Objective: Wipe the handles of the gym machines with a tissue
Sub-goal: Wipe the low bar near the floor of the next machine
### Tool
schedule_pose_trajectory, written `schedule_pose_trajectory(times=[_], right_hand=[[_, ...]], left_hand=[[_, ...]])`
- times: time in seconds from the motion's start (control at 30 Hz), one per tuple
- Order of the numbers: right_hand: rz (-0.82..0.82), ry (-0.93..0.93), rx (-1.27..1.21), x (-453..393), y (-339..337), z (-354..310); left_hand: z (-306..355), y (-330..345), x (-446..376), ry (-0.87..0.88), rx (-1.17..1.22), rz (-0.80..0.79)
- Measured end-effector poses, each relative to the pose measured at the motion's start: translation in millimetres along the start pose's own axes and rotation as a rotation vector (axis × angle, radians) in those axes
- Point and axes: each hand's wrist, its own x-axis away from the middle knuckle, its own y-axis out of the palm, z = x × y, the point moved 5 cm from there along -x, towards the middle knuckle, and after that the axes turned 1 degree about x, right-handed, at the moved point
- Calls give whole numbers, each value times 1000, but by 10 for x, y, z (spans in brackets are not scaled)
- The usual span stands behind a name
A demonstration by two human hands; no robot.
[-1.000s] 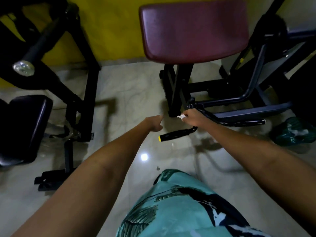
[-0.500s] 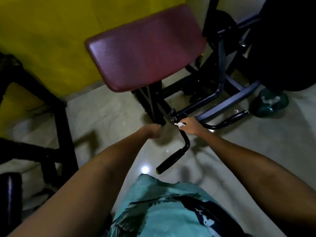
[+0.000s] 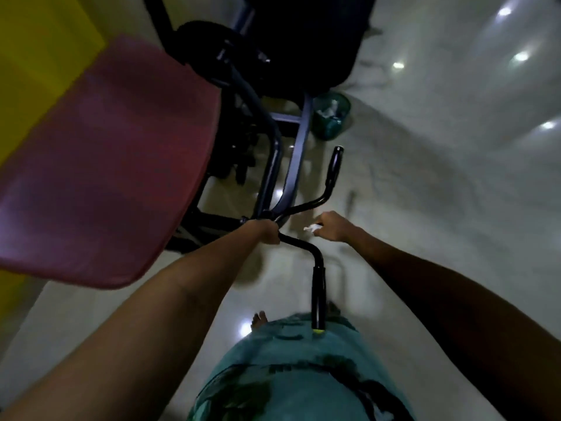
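Note:
A black curved handlebar runs across the middle of the head view. Its near grip (image 3: 318,296) points toward me and ends in a yellow cap. Its far grip (image 3: 334,165) points away toward the floor. My left hand (image 3: 264,232) grips the bar at its centre, where it joins the machine's frame. My right hand (image 3: 332,226) is off the bar, just to its right, and pinches a small white tissue (image 3: 311,228). The frame is blurred.
A maroon padded seat (image 3: 106,165) fills the left side, with a yellow wall behind it. Grey frame tubes (image 3: 299,153) lead back to dark machine parts. A green bin (image 3: 331,117) stands on the pale tiled floor. My foot (image 3: 259,319) shows below.
My view has swung round to the right. My left hand has taken hold of the bar's centre. My right hand has come off the bar with the tissue.

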Motion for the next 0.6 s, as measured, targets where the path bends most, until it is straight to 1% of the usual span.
schedule_pose_trajectory(times=[0.13, 0.23, 0.33, 0.47, 0.53, 0.6], right_hand=[[58, 130, -92, 353, 302, 48], [88, 197, -144, 619, 496, 119], [127, 247, -147, 813, 598, 171], [148, 267, -68, 1027, 748, 54], [179, 305, -101, 1111, 869, 2], [223, 390, -183, 1190, 995, -6]], left_hand=[[-15, -41, 14, 108, -118, -4], [69, -37, 63, 135, -178, -15], [229, -15, 37, 232, -193, -13], [421, 102, 103, 357, -248, 10], [447, 200, 99, 392, -238, -4], [453, 266, 78, 440, -210, 15]])
